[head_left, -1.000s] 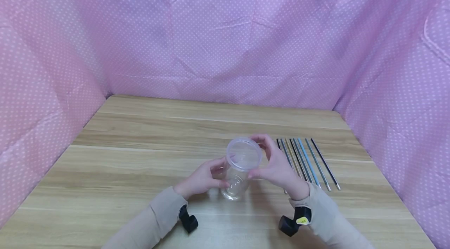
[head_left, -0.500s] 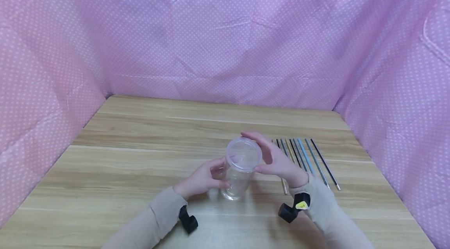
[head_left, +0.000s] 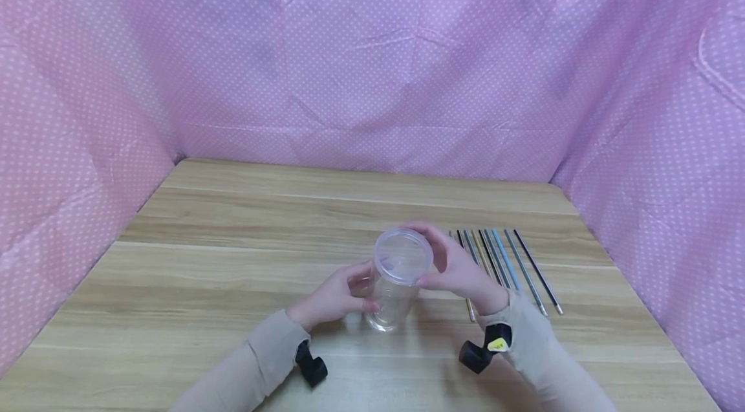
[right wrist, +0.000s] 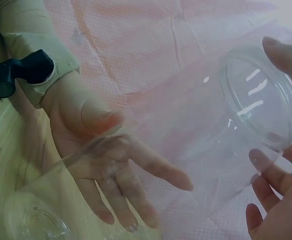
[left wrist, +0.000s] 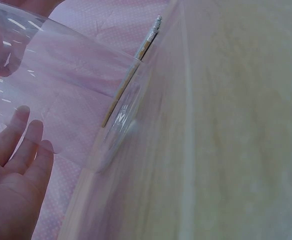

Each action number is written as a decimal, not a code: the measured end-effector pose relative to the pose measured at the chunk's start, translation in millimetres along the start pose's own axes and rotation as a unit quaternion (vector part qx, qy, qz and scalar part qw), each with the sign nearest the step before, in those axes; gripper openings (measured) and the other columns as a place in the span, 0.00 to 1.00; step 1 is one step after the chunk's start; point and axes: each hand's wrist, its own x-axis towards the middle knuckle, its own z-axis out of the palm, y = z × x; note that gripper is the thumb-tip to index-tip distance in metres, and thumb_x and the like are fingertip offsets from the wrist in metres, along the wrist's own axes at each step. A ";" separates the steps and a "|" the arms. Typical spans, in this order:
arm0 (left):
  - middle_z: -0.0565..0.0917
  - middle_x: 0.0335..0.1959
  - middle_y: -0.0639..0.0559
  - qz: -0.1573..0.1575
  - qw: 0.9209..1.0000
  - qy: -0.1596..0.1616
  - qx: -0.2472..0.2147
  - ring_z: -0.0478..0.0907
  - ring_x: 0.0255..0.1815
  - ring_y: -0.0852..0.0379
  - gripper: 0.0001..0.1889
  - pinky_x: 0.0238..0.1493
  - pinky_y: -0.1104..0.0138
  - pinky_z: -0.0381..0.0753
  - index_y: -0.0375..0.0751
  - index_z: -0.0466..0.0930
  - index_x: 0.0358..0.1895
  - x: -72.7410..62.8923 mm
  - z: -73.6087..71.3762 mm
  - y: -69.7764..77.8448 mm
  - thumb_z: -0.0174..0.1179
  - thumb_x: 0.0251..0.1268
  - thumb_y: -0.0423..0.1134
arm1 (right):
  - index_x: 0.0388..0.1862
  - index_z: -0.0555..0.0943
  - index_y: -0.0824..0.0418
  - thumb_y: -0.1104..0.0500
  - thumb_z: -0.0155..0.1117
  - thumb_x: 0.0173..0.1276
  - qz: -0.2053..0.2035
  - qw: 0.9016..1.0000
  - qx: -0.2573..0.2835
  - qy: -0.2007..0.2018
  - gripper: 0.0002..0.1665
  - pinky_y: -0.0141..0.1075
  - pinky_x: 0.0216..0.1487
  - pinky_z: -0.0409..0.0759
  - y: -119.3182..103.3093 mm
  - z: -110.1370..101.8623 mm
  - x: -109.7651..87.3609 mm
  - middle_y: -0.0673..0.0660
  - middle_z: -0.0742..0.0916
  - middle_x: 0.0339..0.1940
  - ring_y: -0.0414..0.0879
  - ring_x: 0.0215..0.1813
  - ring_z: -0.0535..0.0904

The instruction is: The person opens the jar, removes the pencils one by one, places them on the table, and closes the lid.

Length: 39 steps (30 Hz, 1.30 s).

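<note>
A see-through plastic jar stands upright on the table, topped by a pale, translucent round lid. My left hand holds the jar's body from the left, thumb in front and fingers round the far side. At the right, my right hand grips the lid's edge, with its thumb at the near side and fingers at the far side. The right wrist view shows the left hand through the clear wall, while the right hand's fingers lie at the lid end.
To the right of the jar, several pencils lie side by side on the wooden table, partly covered by the right arm. Pink dotted cloth hangs behind the table and along both sides.
My right hand has turned back round the lid, its wrist now higher than a second ago, and its fingers have come in against the edge again. My left hand and the jar stay put.
</note>
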 end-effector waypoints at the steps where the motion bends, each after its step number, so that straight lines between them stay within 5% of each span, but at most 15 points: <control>1: 0.61 0.72 0.42 0.000 1.000 0.000 0.000 0.62 0.70 0.41 0.41 0.70 0.52 0.64 0.40 0.59 0.72 -0.1 -0.1 0.1 0.68 0.53 0.34 | 0.65 0.63 0.70 0.56 0.72 0.56 0.001 1.000 -0.007 0.012 0.43 0.33 0.66 0.67 -0.9 1.8 -0.6 0.51 0.77 0.60 0.44 0.61 0.72; 6: 0.62 0.72 0.42 0.001 1.000 0.001 -0.006 0.62 0.70 0.42 0.41 0.70 0.53 0.64 0.40 0.59 0.71 -0.4 -0.3 1.0 0.68 0.53 0.34 | 0.62 0.63 0.75 0.61 0.76 0.48 0.041 0.991 -0.087 0.089 0.46 0.31 0.64 0.68 -9.0 12.3 -4.3 0.65 0.76 0.58 0.44 0.60 0.72; 11: 0.62 0.72 0.43 0.003 1.000 0.002 -0.008 0.63 0.70 0.42 0.41 0.70 0.53 0.64 0.41 0.59 0.72 -0.3 -0.4 2.2 0.68 0.53 0.33 | 0.63 0.64 0.69 0.54 0.80 0.42 0.081 0.980 -0.136 0.124 0.52 0.48 0.68 0.62 -14.7 18.4 -5.9 0.64 0.76 0.58 0.57 0.61 0.68; 13: 0.62 0.72 0.43 0.003 1.000 0.002 -0.007 0.62 0.70 0.42 0.41 0.70 0.53 0.63 0.41 0.59 0.71 -0.3 -0.4 3.2 0.68 0.53 0.33 | 0.65 0.62 0.69 0.44 0.78 0.44 0.065 0.982 -0.134 0.113 0.56 0.51 0.68 0.62 -13.4 17.7 -6.2 0.66 0.74 0.59 0.55 0.62 0.68; 16: 0.62 0.72 0.43 0.002 1.000 0.002 -0.005 0.62 0.70 0.42 0.40 0.70 0.52 0.63 0.40 0.59 0.71 -0.2 -0.7 3.5 0.67 0.53 0.33 | 0.68 0.57 0.71 0.37 0.71 0.51 0.029 0.992 -0.100 0.074 0.59 0.40 0.70 0.62 -6.6 12.3 -5.7 0.60 0.73 0.63 0.46 0.64 0.68; 21: 0.63 0.72 0.42 -0.002 1.000 0.005 -0.002 0.62 0.70 0.42 0.40 0.71 0.51 0.62 0.39 0.60 0.71 -0.2 -0.8 3.1 0.68 0.53 0.33 | 0.72 0.52 0.69 0.49 0.65 0.63 0.000 1.000 0.001 -0.005 0.49 0.31 0.69 0.63 4.3 -0.9 -2.1 0.44 0.70 0.66 0.38 0.66 0.66; 27: 0.62 0.72 0.42 -0.005 1.000 0.005 -0.005 0.62 0.70 0.42 0.40 0.71 0.51 0.62 0.40 0.59 0.71 -0.4 -0.6 3.3 0.68 0.53 0.32 | 0.75 0.54 0.58 0.57 0.60 0.67 0.016 0.995 0.072 -0.062 0.41 0.37 0.67 0.68 5.1 -5.9 0.7 0.47 0.71 0.67 0.46 0.68 0.66; 33: 0.62 0.72 0.42 -0.004 1.000 0.003 -0.016 0.62 0.70 0.42 0.40 0.71 0.52 0.62 0.39 0.59 0.71 -0.4 -0.1 2.7 0.67 0.53 0.32 | 0.73 0.56 0.64 0.58 0.59 0.67 0.013 0.994 0.082 -0.070 0.39 0.40 0.67 0.69 4.3 -5.7 1.8 0.51 0.73 0.67 0.51 0.68 0.66; 39: 0.62 0.72 0.41 0.004 1.000 0.006 -0.008 0.63 0.70 0.41 0.40 0.70 0.52 0.63 0.38 0.59 0.71 -1.4 0.5 2.2 0.67 0.53 0.32 | 0.69 0.63 0.57 0.55 0.67 0.62 0.032 0.997 0.066 -0.023 0.38 0.37 0.64 0.71 2.8 -1.1 0.2 0.49 0.75 0.63 0.50 0.64 0.69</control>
